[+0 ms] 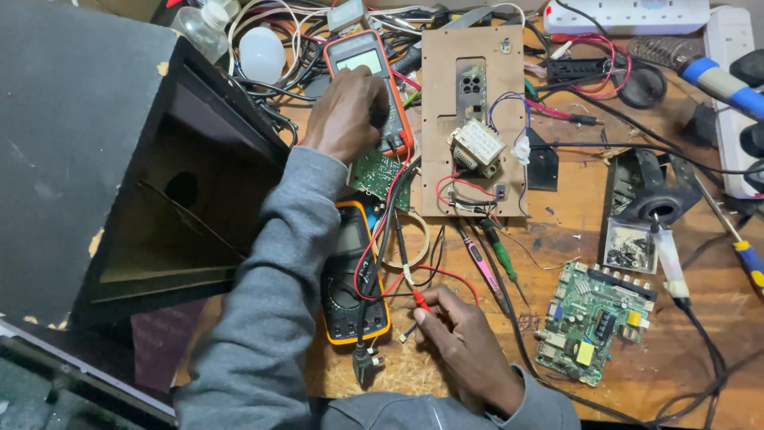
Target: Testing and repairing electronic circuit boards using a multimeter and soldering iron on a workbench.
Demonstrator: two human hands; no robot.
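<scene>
Right hand (465, 338) nearest, low on the bench (605, 207): fingers pinched shut on a red probe (419, 300), tip pointing up-left, red lead looping away from it. Just left of it lies a meter (350, 275), orange case, dark face, dial visible, screen hard to read; black and red leads cross over it and a black plug (366, 365) sits at its bottom edge. Farther up, left hand (346, 111) is curled over the dial of a second meter (368, 80), orange, grey screen showing above the fingers; whether it grips the knob or only rests on it, can't tell. The hand hides the dial. Small green board (380, 175) pokes out below that hand, mostly covered by leads. Right of it a brown panel (473, 119) carrying a transformer (476, 146). Black speaker box (119, 159) at left, cut off by the frame.
</scene>
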